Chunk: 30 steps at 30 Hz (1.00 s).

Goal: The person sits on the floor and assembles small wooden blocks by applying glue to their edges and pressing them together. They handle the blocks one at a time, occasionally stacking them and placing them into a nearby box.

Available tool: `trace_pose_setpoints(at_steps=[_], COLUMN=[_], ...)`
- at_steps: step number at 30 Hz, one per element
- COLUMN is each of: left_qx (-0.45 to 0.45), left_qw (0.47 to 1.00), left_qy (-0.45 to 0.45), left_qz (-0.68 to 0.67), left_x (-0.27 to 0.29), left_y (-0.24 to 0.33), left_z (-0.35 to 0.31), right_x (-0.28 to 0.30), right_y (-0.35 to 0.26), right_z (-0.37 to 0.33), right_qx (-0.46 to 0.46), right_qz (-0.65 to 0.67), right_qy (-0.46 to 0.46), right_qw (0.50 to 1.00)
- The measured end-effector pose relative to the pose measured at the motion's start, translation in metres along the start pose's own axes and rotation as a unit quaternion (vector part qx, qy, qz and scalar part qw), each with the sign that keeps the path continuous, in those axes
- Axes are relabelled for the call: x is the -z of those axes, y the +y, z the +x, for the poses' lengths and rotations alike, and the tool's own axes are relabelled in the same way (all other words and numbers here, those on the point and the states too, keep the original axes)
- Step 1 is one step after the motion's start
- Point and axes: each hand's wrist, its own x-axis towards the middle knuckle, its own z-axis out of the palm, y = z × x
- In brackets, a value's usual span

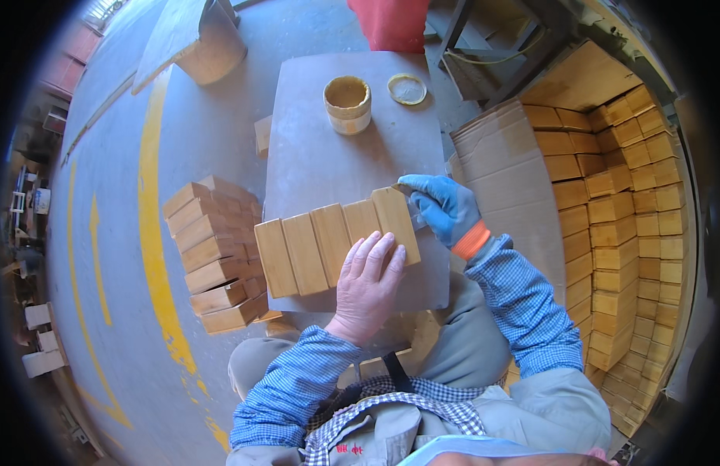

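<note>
Wooden blocks (326, 241), five abreast by the surface's (313, 167) near edge, should feel stiff and fairly light, best taken by their long sides, with the left hand (368, 286) flat atop, clasping nothing, and the gloved right hand (448, 211) gripping an apparent scraper (402, 188).

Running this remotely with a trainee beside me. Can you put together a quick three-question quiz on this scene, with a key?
1. Multiple choice: what colour is the cuff of the glove on the right hand?
A) green
B) orange
C) white

2. True or false: the round lid is sitting on top of the jar.

3. Fill in the number: the left hand rests on a row of ___ wooden blocks.

Key:
1. B, orange; the glove itself is mostly blue.
2. False; the lid lies on the table, to the right of the open jar.
3. Five.
</note>
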Motion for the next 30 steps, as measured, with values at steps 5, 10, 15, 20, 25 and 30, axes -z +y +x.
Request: trace_pose_setpoints(at_steps=[5, 10, 15, 20, 25, 30], left_qx=[-0.002, -0.001, -0.001, -0.001, -0.003, -0.001], left_qw=[1.0, 1.0, 1.0, 1.0, 1.0, 1.0], left_qy=[-0.003, -0.002, 0.004, 0.005, 0.008, 0.009], left_qz=[0.004, 0.006, 0.003, -0.001, -0.002, -0.009], left_x=[-0.001, -0.001, -0.001, -0.001, -0.001, 0.0], left_y=[-0.001, -0.002, -0.002, -0.002, -0.002, 0.0], left_z=[0.0, 0.0, 0.001, 0.001, 0.002, 0.002], right_x=[-0.005, -0.012, -0.016, -0.019, -0.025, -0.029], right_y=[0.009, 0.017, 0.013, 0.009, 0.008, 0.0], right_z=[-0.009, -0.01, -0.011, -0.009, -0.005, -0.009], right_qx=[0.169, 0.2, 0.22, 0.171, 0.15, 0.253], right_qz=[-0.201, -0.288, -0.372, -0.37, -0.383, -0.52], right_qy=[0.003, -0.009, -0.011, -0.03, -0.03, 0.01], right_qw=[0.965, 0.936, 0.902, 0.913, 0.911, 0.816])
